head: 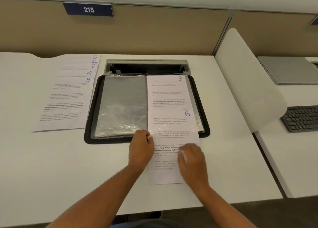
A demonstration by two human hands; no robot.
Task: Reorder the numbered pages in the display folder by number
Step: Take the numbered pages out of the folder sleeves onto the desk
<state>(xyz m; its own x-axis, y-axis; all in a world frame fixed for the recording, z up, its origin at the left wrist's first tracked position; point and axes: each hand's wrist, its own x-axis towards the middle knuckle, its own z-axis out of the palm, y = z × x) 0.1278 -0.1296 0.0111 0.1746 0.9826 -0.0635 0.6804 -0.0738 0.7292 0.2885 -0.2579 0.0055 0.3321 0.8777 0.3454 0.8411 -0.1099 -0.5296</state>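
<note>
Lying fanned at upper left, loose pages [68,93] show 5, 2, 7, 4, 9. The folder [120,107] sits open at centre. The left hand [142,149] pinches page 6 [169,152], half out of the sleeve; the right hand [191,160] presses flat on it.

white desk [51,167] against a tan partition [154,33] bearing a blue "215" sign [88,9], white divider [247,79] at right.

Both hands reach forward, left [141,147] curled, right [192,160] flat.
</note>
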